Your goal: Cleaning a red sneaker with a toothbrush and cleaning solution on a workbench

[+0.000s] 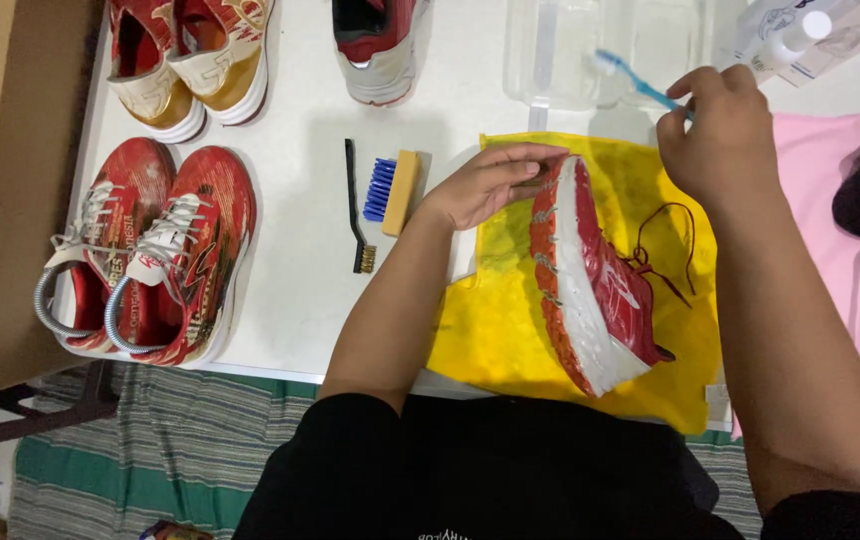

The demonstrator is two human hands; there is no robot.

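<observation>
Right now my left hand [490,185] presses, fingers closed, on the toe of the red shoe [595,290], which lies on its side on the yellow cloth [490,340] at centre frame; my right hand [725,135], upper right, pinches a blue toothbrush [635,80]; I judge short, light strokes along the white sole edge work best, with the shoe pinned so it cannot roll; the bristles blur against the clear container [570,50], and whether they are wet I cannot tell; the shoe's far side is hidden.

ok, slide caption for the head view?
Left hand steadies a red shoe on a yellow cloth; right hand holds a blue toothbrush.
</observation>
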